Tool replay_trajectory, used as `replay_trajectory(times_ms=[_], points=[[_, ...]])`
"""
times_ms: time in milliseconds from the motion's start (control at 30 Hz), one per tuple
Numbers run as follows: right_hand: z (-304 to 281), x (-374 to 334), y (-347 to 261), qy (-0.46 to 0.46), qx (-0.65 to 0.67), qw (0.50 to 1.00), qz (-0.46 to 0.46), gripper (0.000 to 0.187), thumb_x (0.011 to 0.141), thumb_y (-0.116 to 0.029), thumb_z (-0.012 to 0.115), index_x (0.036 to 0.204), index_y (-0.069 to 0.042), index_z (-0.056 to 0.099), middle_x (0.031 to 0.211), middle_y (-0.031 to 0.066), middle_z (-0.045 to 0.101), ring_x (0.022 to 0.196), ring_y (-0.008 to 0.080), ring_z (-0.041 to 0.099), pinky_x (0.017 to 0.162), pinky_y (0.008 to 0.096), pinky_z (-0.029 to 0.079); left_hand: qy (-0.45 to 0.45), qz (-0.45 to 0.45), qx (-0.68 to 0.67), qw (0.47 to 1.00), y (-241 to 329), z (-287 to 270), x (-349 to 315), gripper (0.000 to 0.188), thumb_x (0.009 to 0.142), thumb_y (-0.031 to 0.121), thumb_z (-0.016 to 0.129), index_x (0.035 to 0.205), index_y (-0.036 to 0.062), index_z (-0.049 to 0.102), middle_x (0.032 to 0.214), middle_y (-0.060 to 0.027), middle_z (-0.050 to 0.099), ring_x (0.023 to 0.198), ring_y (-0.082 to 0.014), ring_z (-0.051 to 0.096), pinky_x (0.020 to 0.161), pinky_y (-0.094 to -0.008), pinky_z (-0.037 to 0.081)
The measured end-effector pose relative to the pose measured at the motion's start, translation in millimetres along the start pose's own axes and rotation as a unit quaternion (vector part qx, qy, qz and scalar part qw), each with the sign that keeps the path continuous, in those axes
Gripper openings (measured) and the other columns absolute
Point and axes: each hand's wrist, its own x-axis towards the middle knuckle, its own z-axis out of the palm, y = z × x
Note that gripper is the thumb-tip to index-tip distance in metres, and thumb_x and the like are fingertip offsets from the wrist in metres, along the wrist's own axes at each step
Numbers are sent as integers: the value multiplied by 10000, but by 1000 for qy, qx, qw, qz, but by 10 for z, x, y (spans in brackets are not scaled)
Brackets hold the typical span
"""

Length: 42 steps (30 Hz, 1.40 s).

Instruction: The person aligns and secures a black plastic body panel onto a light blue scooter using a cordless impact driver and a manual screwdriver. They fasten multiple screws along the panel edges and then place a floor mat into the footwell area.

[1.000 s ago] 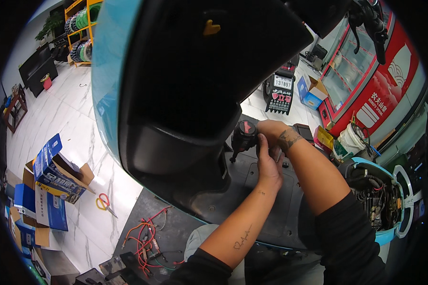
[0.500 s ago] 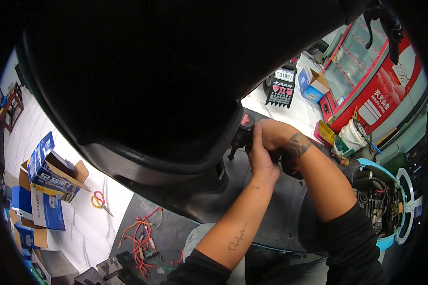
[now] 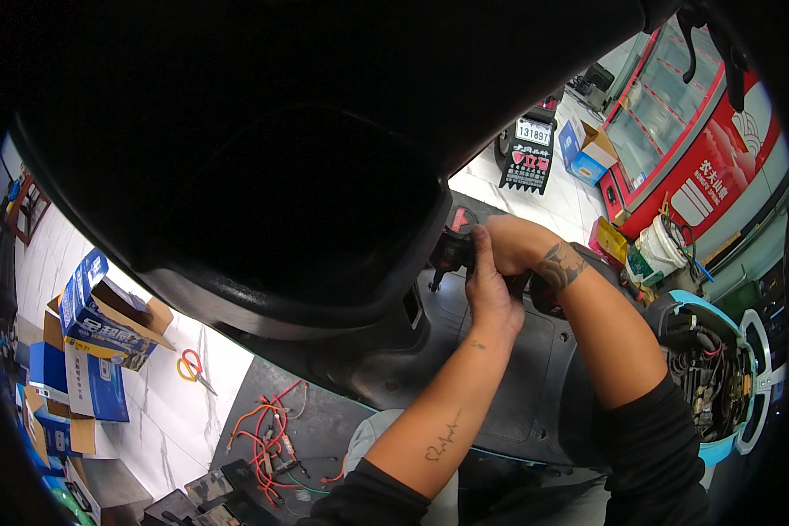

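A black and red cordless drill point(image 3: 451, 252) is held sideways over the scooter's footboard point(image 3: 447, 351), its bit end by the lower edge of the dark front panel point(image 3: 307, 219). My right hand point(image 3: 515, 245) is closed round the drill from the far side, hiding most of its grip. From the near side my left hand point(image 3: 493, 294) is closed against it, thumb laid along the back of the tool's body. Part of the drill's base shows beneath my right wrist. Whether the bit touches a screw cannot be made out.
At right, the open scooter seat bay point(image 3: 706, 368) shows wiring. Red wires point(image 3: 267, 438) lie on a dark mat, red-and-yellow-handled scissors point(image 3: 195, 370) on the tiles. Opened blue cartons point(image 3: 105, 324) stand at left. Beyond are a white bucket point(image 3: 657, 250), a red display fridge point(image 3: 701, 167) and another scooter's rear point(image 3: 528, 153).
The view has shifted slightly, so the surroundings sit a little differently in it. Both hands keep the same hold on the drill by the front panel.
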Motion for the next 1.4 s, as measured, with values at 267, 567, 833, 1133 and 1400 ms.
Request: replay_trajectory(times_ms=[267, 567, 833, 1133, 1400], points=[[-45, -53, -49, 6, 24, 999, 22, 214, 868, -126, 721, 911, 72, 788, 881, 287, 756, 896, 439, 769, 792, 465, 603, -10, 7, 0, 1000, 11, 15, -40, 1019, 897, 703, 794, 1545, -22, 488, 1478, -133, 595, 1333, -267, 612, 1129, -406, 508], [-69, -83, -76, 1, 9, 1000, 10, 197, 853, -112, 733, 886, 74, 787, 868, 280, 758, 864, 431, 769, 782, 459, 601, 0, 0, 6, 1000, 21, 43, -74, 1022, 889, 717, 794, 1546, -8, 498, 1462, -126, 606, 1311, -253, 626, 1104, -393, 517], [-56, -92, -59, -3, 22, 999, 23, 224, 877, -141, 733, 907, 74, 792, 877, 281, 760, 872, 429, 769, 783, 461, 600, 7, 4, 16, 1000, 6, 50, -94, 1005, 891, 713, 796, 1523, -17, 518, 1439, -118, 620, 1286, -252, 644, 1097, -395, 522], [-6, -19, -19, 3, 13, 1000, 18, 230, 893, -146, 721, 917, 72, 793, 876, 280, 758, 875, 439, 762, 790, 459, 597, 8, 2, 12, 1000, 12, 48, -69, 989, 904, 705, 787, 1524, -16, 515, 1436, -126, 618, 1281, -251, 643, 1091, -393, 530], [23, -6, 24, -15, 33, 999, 32, 206, 873, -123, 729, 898, 73, 788, 871, 281, 757, 865, 442, 759, 785, 462, 596, 20, 2, 20, 1000, -23, 34, -46, 973, 919, 700, 775, 1513, -30, 531, 1430, -125, 626, 1289, -247, 632, 1093, -390, 520]])
